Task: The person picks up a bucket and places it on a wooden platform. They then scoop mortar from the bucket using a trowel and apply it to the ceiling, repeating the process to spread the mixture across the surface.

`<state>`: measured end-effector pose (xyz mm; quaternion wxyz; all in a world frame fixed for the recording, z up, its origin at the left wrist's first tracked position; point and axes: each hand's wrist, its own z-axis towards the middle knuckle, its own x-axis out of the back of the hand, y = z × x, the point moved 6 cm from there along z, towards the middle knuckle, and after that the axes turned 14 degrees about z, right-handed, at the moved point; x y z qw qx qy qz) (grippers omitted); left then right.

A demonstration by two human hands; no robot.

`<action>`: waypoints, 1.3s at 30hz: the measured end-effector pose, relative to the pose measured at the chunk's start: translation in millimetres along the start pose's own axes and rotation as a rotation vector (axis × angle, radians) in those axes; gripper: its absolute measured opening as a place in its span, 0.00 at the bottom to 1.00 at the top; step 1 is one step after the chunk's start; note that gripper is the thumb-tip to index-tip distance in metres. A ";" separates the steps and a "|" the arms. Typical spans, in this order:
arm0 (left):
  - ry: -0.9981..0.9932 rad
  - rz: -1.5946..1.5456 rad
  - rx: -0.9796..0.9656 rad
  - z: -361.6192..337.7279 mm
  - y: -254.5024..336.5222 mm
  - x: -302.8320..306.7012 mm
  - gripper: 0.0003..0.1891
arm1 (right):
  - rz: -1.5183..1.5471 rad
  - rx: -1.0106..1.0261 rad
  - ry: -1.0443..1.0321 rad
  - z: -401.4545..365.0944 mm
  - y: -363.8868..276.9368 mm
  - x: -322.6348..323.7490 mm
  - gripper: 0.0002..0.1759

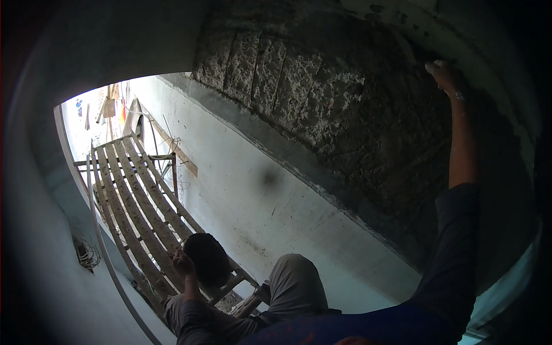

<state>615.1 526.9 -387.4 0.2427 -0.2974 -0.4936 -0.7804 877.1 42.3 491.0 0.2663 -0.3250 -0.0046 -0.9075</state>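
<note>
While the right hand (444, 73) reaches at full stretch against the rough plaster (322, 98), whether its grip is spread or pinching anything I cannot tell; loosened bits could drop onto the person (207, 259) crouched below by the plank scaffold (135, 190)

Grey pitted brickwork (322, 98); pale planks (138, 195); seemingly navy sleeve (454, 259).

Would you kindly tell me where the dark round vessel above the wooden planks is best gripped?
Probably at the rim beside the left hand, coming from that side. The dark round vessel shows no handle, and its rounded body offers only the edge. Whether the fingers close on it is unclear.
</note>
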 end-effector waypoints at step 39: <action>0.064 0.199 -0.146 5.4 -15.2 -29.1 0.16 | 0.274 -0.089 0.242 -119.3 68.3 -53.3 0.41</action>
